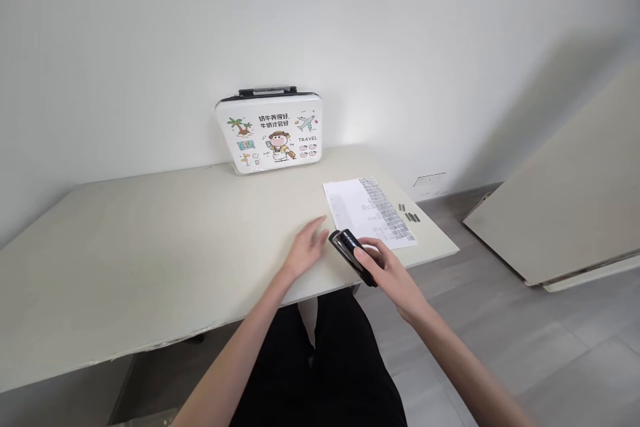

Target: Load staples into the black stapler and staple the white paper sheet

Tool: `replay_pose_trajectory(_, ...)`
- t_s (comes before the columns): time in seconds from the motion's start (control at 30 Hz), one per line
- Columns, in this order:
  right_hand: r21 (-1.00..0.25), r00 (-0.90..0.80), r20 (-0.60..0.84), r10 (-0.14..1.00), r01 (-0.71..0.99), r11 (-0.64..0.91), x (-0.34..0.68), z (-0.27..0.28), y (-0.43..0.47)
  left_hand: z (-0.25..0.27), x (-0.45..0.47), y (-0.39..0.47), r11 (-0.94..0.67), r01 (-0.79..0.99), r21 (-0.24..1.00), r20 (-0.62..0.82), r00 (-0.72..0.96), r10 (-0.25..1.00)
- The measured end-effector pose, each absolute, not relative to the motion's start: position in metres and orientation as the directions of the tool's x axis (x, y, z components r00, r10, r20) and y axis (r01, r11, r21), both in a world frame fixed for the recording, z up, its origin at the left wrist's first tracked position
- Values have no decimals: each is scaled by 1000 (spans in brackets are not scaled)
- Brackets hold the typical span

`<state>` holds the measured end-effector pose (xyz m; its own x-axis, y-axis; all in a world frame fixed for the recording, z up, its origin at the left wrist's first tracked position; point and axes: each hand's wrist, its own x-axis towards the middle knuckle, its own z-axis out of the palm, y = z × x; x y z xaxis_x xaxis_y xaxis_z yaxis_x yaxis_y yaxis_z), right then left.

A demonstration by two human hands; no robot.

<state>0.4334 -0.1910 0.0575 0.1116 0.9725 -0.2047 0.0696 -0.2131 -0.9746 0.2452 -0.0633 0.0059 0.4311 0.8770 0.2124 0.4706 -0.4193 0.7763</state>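
My right hand [387, 267] is wrapped round a black stapler [353, 257], held tilted over the front edge of the table. Just left of the stapler, my left hand [307, 245] has its fingers apart, with nothing in them. Behind the stapler lies a printed sheet of paper [350, 203], with dark rows of print along its right side. Several small grey staple strips [411, 217] rest on the table to the right of the paper.
A white case [275, 137] with cartoon prints and a black handle leans against the wall at the table's back. The pale table [165, 247] has a chipped front edge. A large board [565, 200] leans at the right, above the grey floor [500, 320].
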Motion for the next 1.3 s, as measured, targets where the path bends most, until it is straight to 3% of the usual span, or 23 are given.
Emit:
replay_pose_trajectory(0.1,-967,8,-213,977,140,-212,418,57,-170,13,192,-76,-331,438,836,170,366,915)
replay_pose_trajectory(0.3,-922,-227,-116,967,386,-20,377,49,-121,20,116,-99,-238,480,845,182,160,970)
replay_pose_trajectory(0.5,-884,-360,-3,933,438,166,351,47,-91,13,104,-105,-241,472,848,214,112,971)
replay_pose_trajectory(0.67,-760,-396,89,914,565,320,343,49,-85,13,107,-107,-279,503,818,229,160,960)
replay_pose_trajectory(0.8,-682,-354,144,924,642,352,340,43,-86,13,107,-108,-304,514,802,242,185,952)
replay_pose_trajectory(1.13,-657,-254,215,943,676,332,350,22,-83,7,107,-108,-321,528,787,274,167,947)
replay_pose_trajectory(1.3,-675,-295,232,927,637,372,351,19,-77,7,107,-108,-315,537,782,274,158,949)
